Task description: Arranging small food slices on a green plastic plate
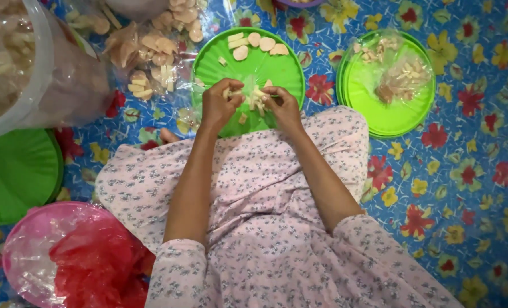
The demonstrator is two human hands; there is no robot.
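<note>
My left hand (219, 105) and my right hand (282, 107) meet over a round green plate (219, 63) on the floor in front of my lap. Both hands pinch a small bunch of pale stick-shaped food pieces (255, 98) between the fingers. A few pale round slices (254, 43) lie at the plate's far edge, and a couple of crumbs rest on it near my hands. My knees, in pink flowered cloth, sit just under the plate's near rim.
A second green plate (399, 117) at right holds clear bags of pale pieces (399, 74). Clear bags of chips (151, 51) lie at top left beside a large plastic-lined tub (31, 68). A green lid (14, 171) and a pink bowl with red plastic (88, 262) sit at left. A flowered mat (470, 171) covers the floor.
</note>
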